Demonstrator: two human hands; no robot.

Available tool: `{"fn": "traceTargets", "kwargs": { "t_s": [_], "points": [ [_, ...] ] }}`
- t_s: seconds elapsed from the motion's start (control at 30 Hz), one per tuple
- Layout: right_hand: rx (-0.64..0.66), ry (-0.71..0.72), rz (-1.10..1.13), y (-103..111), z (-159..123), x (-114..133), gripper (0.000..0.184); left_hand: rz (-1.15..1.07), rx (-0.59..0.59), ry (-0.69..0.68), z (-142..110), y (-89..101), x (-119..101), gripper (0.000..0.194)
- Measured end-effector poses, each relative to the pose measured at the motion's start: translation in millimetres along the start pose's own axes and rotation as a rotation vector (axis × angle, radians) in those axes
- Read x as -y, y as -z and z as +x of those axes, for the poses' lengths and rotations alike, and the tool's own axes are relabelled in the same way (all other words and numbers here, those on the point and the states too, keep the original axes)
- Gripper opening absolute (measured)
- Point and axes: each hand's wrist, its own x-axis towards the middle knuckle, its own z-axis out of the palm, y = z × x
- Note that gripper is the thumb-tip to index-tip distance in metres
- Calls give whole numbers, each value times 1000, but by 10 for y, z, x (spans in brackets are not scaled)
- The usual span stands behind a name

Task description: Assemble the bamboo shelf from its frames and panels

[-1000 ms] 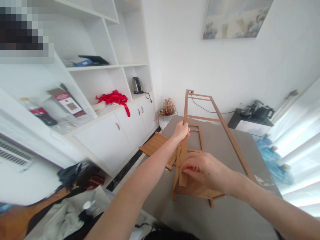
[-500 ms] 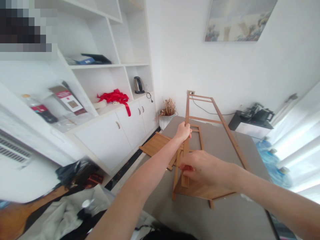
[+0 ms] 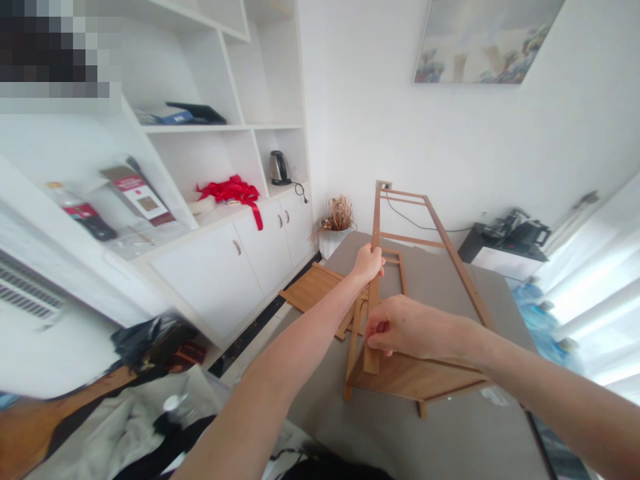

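My left hand [image 3: 370, 263] is wrapped round the left rail of a tall wooden frame [image 3: 463, 270]. This frame stands over the grey table, with crossbars joining its two long rails at the far end. Lower on the same rail, my right hand [image 3: 400, 325] has its thumb and fingers pinched together against the wood. Whatever is between those fingertips is too small or hidden to make out. Below my right hand, a wooden panel [image 3: 415, 378] spans the near end of the frame. A smaller wooden frame [image 3: 403, 273] and a slatted wooden panel [image 3: 313, 287] lie beyond my left forearm.
The grey table [image 3: 345, 427] carries the wooden parts. White shelving [image 3: 200, 267] lines the left side, with a kettle [image 3: 279, 168] and red ribbon [image 3: 233, 191] on it. A potted dried plant [image 3: 339, 217] stands behind the table. Large water bottles [image 3: 545, 320] stand at the right.
My right hand has moved slightly up and right along the rail, its fingers still pinched. My left hand keeps its grip at the same spot.
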Motion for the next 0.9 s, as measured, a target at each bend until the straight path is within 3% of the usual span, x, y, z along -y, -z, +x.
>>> {"fn": "traceTargets", "kwargs": {
  "t_s": [0.13, 0.3, 0.53, 0.7, 0.8, 0.9],
  "points": [
    [20, -63, -10, -4, 32, 20, 17, -1, -2, 1, 7, 16, 20, 16],
    [-113, -83, -153, -90, 41, 76, 12, 1, -6, 1, 1, 37, 41, 15],
    [-246, 121, -207, -274, -207, 40, 21, 4, -15, 22, -3, 64, 48, 14],
    [-329, 161, -239, -466, -350, 12, 28, 1, -17, 40, 1, 76, 69, 13],
    [-379, 171, -194, -369, -439, 48, 29, 8, -18, 48, 9, 86, 74, 14],
    [-610, 88, -143, -87, -737, -38, 30, 22, -25, 52, 7, 87, 67, 15]
  ]
}}
